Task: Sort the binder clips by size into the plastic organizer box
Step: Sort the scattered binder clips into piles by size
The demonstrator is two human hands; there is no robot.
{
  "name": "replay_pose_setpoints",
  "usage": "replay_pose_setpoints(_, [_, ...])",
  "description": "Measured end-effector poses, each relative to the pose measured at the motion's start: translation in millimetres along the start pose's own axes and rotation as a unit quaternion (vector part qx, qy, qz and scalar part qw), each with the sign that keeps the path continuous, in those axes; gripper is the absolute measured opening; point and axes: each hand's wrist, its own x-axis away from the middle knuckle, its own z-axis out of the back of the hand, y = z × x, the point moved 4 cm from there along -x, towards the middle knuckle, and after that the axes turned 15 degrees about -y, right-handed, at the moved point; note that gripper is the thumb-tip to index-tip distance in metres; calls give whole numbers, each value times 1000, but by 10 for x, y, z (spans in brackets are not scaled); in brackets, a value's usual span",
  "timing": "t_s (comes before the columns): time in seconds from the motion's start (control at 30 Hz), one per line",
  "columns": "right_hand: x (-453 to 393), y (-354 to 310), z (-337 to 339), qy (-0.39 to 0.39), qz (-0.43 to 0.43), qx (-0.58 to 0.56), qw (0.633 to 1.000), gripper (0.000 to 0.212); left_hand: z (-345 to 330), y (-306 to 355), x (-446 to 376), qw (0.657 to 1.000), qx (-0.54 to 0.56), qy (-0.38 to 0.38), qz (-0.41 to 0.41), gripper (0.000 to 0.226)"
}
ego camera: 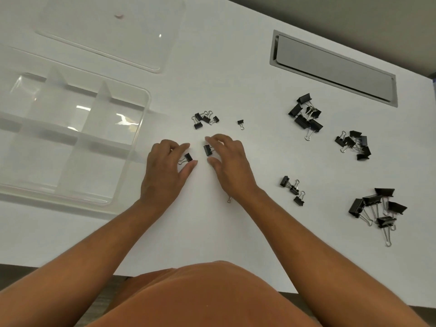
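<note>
On the white table, my left hand (165,166) curls its thumb and forefinger around a small black binder clip (188,158). My right hand (230,161) curls the same way around a second small clip (207,149); the two hands are close together. The clear plastic organizer box (144,109) stands at the left, its divided compartments showing no clips. A heap of small clips (205,119) lies just beyond my hands, with one lone small clip (240,123) to its right.
Piles of bigger clips lie to the right: far (306,116), right (354,145), near (292,190) and the largest (377,208). A wire handle (229,199) peeks out under my right wrist. The clear lid (113,31) lies behind the box; a grey cable hatch (335,67) is far right.
</note>
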Motion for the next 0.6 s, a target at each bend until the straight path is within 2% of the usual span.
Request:
replay_pose_setpoints(0.1, [-73, 35, 40, -30, -8, -2, 1000, 30, -31, -9, -6, 1000, -10, 2, 3, 32])
replay_pose_setpoints(0.2, [-25, 30, 62, -12, -5, -25, 1000, 25, -18, -6, -1, 1000, -4, 5, -16, 21])
replay_pose_setpoints(0.33, [235, -41, 52, 31, -77, -129, 988, 21, -37, 96, 55, 997, -31, -21, -75, 22])
replay_pose_setpoints(0.43, [557, -51, 47, 85, -134, -276, 948, 13, -128, 222, 191, 996, -14, -38, -81, 32])
replay_pose_setpoints(0.53, [835, 87, 28, 132, -184, -425, 877, 11, -275, 399, 320, 995, 9, -55, -84, 34])
replay_pose_setpoints(0.6, [975, 200, 85, 154, -199, -434, 865, 14, -386, 530, 352, 993, 8, -69, -95, 35])
